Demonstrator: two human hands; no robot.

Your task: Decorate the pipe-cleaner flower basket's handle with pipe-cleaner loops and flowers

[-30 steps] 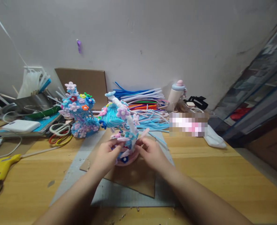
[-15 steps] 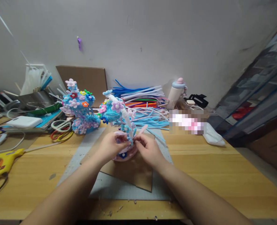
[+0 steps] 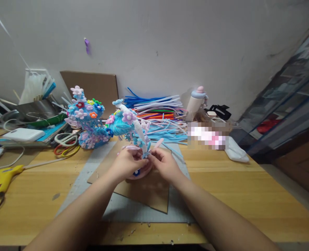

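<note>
A pipe-cleaner flower ornament (image 3: 138,130) stands in front of me on a round pink base, with a leaning white stem, a turquoise tuft and small flowers in several colours. My left hand (image 3: 128,163) is closed round its left side, thumb against the lower stem. From the right, my right hand (image 3: 167,163) pinches the same spot, where light-blue pieces meet the stem. The fingertips almost meet and cover most of the base. Under the ornament lies a brown cardboard sheet (image 3: 144,195), on top of a grey cutting mat (image 3: 118,209).
A second blue flower ornament (image 3: 94,137) stands to the left, beside some scissors (image 3: 67,143). A yellow glue gun (image 3: 6,177) lies at the far left. Pipe cleaners (image 3: 154,116) are heaped behind, with a bottle (image 3: 195,104) and a white packet (image 3: 235,150) to the right.
My hands have drawn slightly closer together at the lower stem, the right thumb now nearer the left. The whole view has shifted a little; the ornament stays in place.
</note>
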